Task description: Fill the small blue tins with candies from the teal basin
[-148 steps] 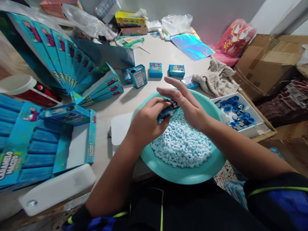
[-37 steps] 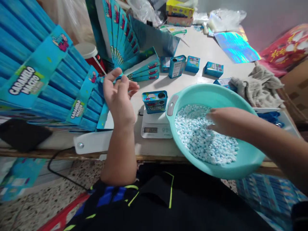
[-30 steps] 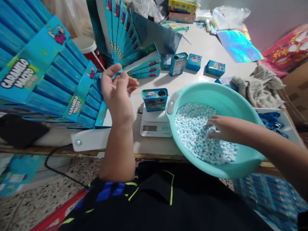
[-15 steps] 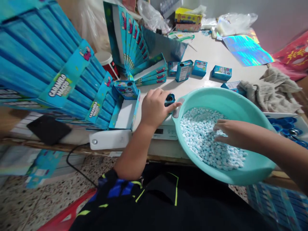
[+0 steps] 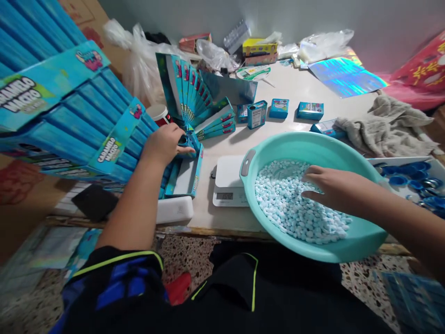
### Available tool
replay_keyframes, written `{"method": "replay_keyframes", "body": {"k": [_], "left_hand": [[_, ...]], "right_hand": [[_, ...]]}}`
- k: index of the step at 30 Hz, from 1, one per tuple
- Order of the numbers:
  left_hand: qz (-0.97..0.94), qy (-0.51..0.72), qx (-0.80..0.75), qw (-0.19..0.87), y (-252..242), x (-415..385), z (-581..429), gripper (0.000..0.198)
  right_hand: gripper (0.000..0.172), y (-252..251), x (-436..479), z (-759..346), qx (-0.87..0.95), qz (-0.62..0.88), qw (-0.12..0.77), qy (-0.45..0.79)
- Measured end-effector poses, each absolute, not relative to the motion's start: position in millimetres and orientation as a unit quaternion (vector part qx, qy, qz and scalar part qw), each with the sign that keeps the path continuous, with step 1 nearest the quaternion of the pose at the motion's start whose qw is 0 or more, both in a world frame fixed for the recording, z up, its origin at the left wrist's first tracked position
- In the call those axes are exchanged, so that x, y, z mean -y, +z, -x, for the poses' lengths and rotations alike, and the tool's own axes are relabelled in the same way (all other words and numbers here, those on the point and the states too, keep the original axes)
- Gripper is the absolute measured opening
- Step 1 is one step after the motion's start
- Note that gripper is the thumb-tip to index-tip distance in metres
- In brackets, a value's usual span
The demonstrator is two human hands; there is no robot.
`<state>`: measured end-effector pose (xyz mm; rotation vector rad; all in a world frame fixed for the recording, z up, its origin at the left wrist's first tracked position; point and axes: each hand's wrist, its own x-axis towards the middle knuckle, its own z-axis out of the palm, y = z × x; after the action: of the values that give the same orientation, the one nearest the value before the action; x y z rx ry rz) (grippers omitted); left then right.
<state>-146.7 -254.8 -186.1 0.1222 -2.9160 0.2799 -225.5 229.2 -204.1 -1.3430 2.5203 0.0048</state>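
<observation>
My left hand point(image 5: 165, 144) grips a small blue candy tin point(image 5: 188, 144) with a dark open top, holding it at the open blue display carton point(image 5: 184, 178). My right hand point(image 5: 335, 188) rests palm down, fingers loosely apart, on a heap of pale blue candies point(image 5: 292, 204). The heap fills part of a turquoise plastic basin point(image 5: 278, 148), which tilts on the table. A digital kitchen scale point(image 5: 227, 185) stands bare next to the basin, its right side hidden beneath the rim.
Several blue tins point(image 5: 279, 108) stand beyond the basin. Large "Caramelo Macizo" cartons point(image 5: 69, 106) are stacked at the left, a fan of flat cartons point(image 5: 184, 88) behind them. A grey towel point(image 5: 382, 127) and a white tray of blue caps point(image 5: 406, 178) lie at the right.
The tin has left the scale and moved left with my left hand to the display carton. My right hand stays in the candies. The view has shifted slightly.
</observation>
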Motion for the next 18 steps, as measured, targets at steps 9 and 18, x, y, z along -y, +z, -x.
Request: {"method": "replay_keyframes", "body": {"k": [9,18], "left_hand": [[-0.078,0.037,0.992,0.095,-220,249,165,0.077],[-0.123,0.013,0.984,0.124,-231,249,163,0.067]], "right_hand": [[0.032,-193,-231,210,-0.865,0.479,0.098,-0.108],[0.021,-179,-190,99,-0.451,0.654,0.368,-0.484]]}}
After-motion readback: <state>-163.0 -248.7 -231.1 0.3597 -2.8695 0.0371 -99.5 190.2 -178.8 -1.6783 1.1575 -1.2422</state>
